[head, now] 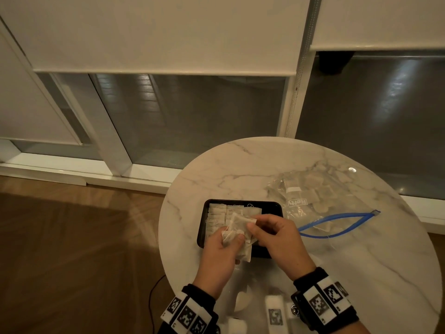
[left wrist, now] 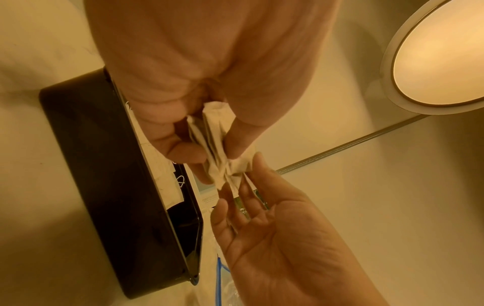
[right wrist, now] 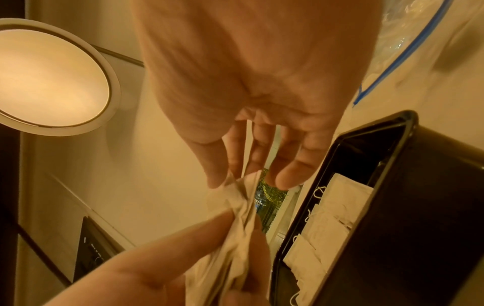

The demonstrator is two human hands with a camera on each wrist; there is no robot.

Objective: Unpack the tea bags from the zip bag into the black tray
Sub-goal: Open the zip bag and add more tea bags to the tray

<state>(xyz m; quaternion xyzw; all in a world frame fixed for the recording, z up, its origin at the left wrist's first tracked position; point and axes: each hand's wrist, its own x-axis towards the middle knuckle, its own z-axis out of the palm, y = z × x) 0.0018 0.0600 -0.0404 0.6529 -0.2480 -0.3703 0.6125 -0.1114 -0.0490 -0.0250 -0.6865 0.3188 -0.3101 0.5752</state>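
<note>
Over the near part of the black tray [head: 201, 229], my left hand [head: 231, 239] grips a bundle of tea bags [head: 238, 227]. My right hand [head: 252, 225] pinches the top edge of one tea bag in that bundle. The left wrist view shows the bundle [left wrist: 217, 142] squeezed between my left thumb and fingers, with the right hand [left wrist: 246, 180] reaching in from below. Rows of tea bags [head: 218, 213] fill the tray's left and far part; its right side shows bare black. The clear zip bag [head: 313, 198] lies open to the right, with more tea bags inside.
The tray and bag sit on a round marble table [head: 240, 165], whose left edge is close to the tray. The bag's blue zipper [head: 337, 221] gapes toward me. White tagged devices [head: 274, 309] lie at the near edge. A round lamp [left wrist: 440, 58] shows overhead.
</note>
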